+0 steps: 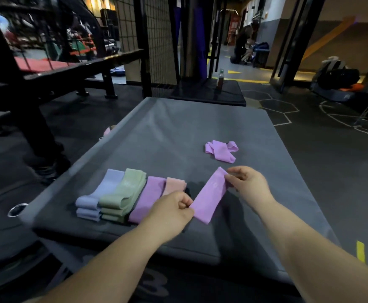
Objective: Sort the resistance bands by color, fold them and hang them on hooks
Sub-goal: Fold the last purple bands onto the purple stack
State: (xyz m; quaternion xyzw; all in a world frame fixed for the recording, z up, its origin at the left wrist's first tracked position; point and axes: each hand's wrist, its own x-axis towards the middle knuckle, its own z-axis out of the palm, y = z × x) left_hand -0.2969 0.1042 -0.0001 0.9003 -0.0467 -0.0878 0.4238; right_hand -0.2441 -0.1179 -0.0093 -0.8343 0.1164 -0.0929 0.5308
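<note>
A pink-purple resistance band [209, 194] is stretched flat just above the grey mat [178, 132]. My left hand [172, 209] pinches its near end and my right hand [247, 182] pinches its far end. To the left lies a row of folded bands: lavender [101, 194], green [124, 193], pink-purple [149, 197] and peach [175, 184], the peach one partly behind my left hand. A crumpled pink-purple band [221, 150] lies farther back on the right of the mat.
A black weight bench and rack [47, 84] stand at the left. A wire grid panel [156, 40] rises behind the mat. A bottle [220, 78] stands on a black platform beyond. Bags [336, 79] sit at the far right, and a person crouches in the corridor.
</note>
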